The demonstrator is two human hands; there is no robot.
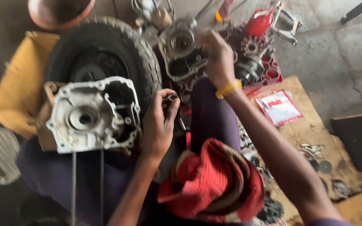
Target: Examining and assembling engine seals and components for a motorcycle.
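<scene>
While the right hand (218,58) reaches up toward twelve o'clock, its fingers rest curled over the right edge of the upper engine case (183,50), a grey metal half with one round bore facing the camera; whether they truly clamp it or only press on it, I cannot tell through the blur. A yellow band (228,88) sits on that wrist. The left hand (159,125) is lower, near the centre, and its fingers are pinched narrow around a small dark ring-shaped part (172,98) held at the fingertips.

From the small part, the upper engine case lies at about twelve to one o'clock, near but apart, and the right hand is plainly the nearer of the two, already touching it. The case's long axis runs roughly from eleven to five o'clock.

At nine o'clock from the left hand lies a second engine case (92,115), pale grey, flat side up, just beside the wrist and resting in front of one black tyre (105,54). So there are two case halves, one tyre and one small part in hand. A red cloth (214,184) lies at six o'clock, and a wooden surface (311,134) at three o'clock carries one red-and-white packet (278,106) and several loose washers.
</scene>
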